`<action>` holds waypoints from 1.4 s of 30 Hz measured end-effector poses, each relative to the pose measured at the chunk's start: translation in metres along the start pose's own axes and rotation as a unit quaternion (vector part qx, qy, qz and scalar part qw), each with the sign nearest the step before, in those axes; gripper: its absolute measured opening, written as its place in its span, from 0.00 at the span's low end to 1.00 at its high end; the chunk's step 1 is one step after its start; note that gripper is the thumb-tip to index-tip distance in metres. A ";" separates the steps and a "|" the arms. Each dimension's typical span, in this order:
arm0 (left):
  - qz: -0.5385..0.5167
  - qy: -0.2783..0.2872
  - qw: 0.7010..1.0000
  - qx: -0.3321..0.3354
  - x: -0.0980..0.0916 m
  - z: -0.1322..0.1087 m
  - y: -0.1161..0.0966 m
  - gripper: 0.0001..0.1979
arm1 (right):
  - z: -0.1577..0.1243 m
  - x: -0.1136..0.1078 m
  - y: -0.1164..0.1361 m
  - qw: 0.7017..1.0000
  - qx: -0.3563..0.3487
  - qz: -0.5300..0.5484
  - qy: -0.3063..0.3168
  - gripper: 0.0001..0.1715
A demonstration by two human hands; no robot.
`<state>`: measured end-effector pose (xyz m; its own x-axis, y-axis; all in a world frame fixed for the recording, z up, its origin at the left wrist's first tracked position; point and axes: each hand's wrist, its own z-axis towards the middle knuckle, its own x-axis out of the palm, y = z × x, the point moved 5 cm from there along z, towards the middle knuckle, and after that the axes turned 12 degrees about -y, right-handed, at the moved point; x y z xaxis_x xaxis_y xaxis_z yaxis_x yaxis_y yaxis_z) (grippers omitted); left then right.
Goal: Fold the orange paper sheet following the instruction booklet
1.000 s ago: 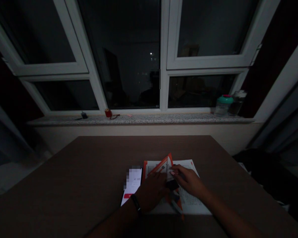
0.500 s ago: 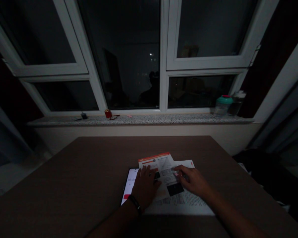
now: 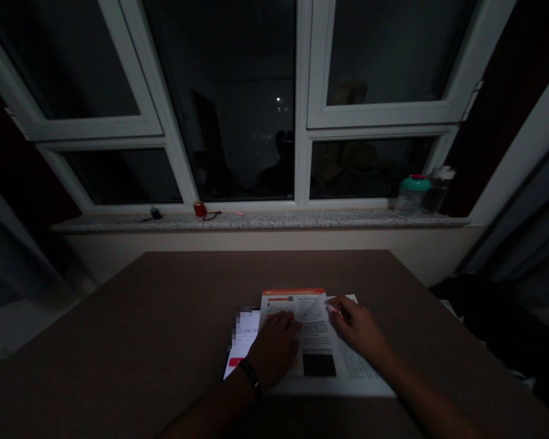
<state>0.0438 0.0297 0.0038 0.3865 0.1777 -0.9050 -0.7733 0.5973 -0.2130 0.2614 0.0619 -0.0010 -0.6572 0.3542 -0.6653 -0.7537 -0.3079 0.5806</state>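
Observation:
A printed sheet with an orange band along its top lies over another printed sheet on the dark table. My left hand, wearing a dark wristband, rests flat on the left part of the top sheet, fingers stretched out. At that sheet's upper right edge is my right hand, its fingers curled together. Something small and pale pink shows at these fingertips; I cannot make out what it is. A lit phone showing a timer lies left of the sheets, partly covered by my left hand and the sheet.
The brown table reaches toward a speckled window sill. On the sill stand a small dark bottle, a red container, and a clear bottle with a teal lid beside another clear bottle.
The top sheet has turned from slanted to nearly straight and shifted slightly right and toward me. My right hand moved a little right; my left hand slid slightly right with the sheet.

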 end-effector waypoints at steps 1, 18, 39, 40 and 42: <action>-0.004 -0.002 1.000 0.001 -0.001 0.001 -0.001 0.16 | 0.000 0.000 -0.001 1.000 0.005 0.000 0.000 0.16; -0.069 0.033 0.996 0.041 0.001 -0.002 -0.008 0.26 | 0.000 -0.001 0.004 0.999 -0.001 0.048 -0.021 0.13; -0.082 0.059 0.994 0.046 0.006 -0.006 -0.006 0.41 | 0.001 0.001 0.005 0.999 -0.028 0.039 -0.015 0.12; -0.082 0.059 0.994 0.047 0.006 -0.006 -0.006 0.42 | 0.000 0.001 0.005 0.999 -0.028 0.039 -0.014 0.12; -0.083 0.058 0.994 0.049 0.007 -0.006 -0.007 0.42 | 0.000 0.001 0.005 0.999 -0.029 0.039 -0.014 0.12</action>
<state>0.0483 0.0220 -0.0033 0.4401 -0.0180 -0.8978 -0.6483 0.6853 -0.3316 0.2571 0.0608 0.0018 -0.7144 0.3507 -0.6054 -0.6993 -0.3855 0.6019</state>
